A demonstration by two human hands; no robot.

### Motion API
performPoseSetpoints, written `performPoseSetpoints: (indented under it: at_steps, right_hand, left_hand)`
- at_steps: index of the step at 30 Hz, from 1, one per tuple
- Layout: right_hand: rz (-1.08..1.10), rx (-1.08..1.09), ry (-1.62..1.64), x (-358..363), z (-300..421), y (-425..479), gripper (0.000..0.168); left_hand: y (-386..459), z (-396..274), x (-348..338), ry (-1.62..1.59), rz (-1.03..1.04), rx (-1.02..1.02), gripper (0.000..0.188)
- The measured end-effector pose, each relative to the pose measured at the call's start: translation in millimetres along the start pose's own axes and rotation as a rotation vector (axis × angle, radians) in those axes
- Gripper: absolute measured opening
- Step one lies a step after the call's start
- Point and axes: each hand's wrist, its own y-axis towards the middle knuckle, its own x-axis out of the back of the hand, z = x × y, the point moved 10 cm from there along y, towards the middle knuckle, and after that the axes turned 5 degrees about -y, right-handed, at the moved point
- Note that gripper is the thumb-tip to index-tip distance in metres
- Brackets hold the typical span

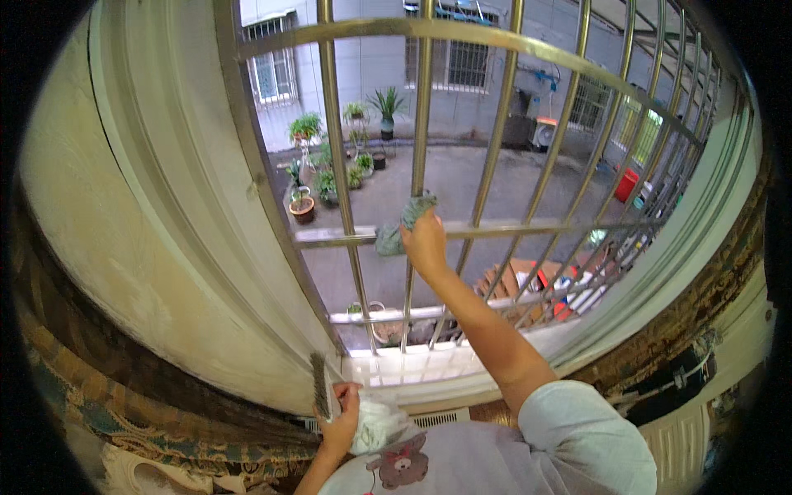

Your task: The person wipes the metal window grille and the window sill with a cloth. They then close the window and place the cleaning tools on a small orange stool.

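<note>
My right hand (427, 242) is closed on a grey-green cloth (391, 238) and presses it around a vertical bar of the metal window grille (526, 230), where that bar meets a horizontal rail. Low in the picture, near the window's lower left corner, my left hand (340, 417) grips a brush (320, 383) with grey bristles and a pale back, held upright. White crumpled material (378, 424), perhaps cloth or a plastic bag, lies beside this hand; whether the hand also holds it I cannot tell.
A white tiled sill (396, 369) runs below the grille. Patterned curtains (136, 396) hang at the left and at the right. Beyond the bars are a paved yard, potted plants (302, 207), a red container (626, 184) and a grey building with barred windows.
</note>
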Motion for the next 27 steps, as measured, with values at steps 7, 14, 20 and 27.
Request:
performPoseSetpoints:
  at_steps: [7, 14, 20, 27]
  right_hand:
    - [0.006, 0.283, -0.22, 36.9, 13.2, -28.1, 0.027]
    - [0.09, 0.189, 0.142, 9.1, 69.6, -3.1, 0.012]
    - [0.177, 0.696, -0.49, -59.7, 97.9, -36.6, 0.016]
    - [0.059, 0.789, -0.573, 2.6, 65.1, -66.7, 0.037]
  left_hand:
    - [-10.0, -8.9, 13.8, 0.027, 0.03, 0.003, 0.009]
    - [-14.2, -3.0, 11.4, -0.015, 0.035, 0.019, 0.01]
    - [-10.3, 12.3, -0.3, -0.096, 0.058, 0.057, 0.013]
    - [-1.5, 3.1, -8.0, -0.011, 0.093, 0.032, 0.012]
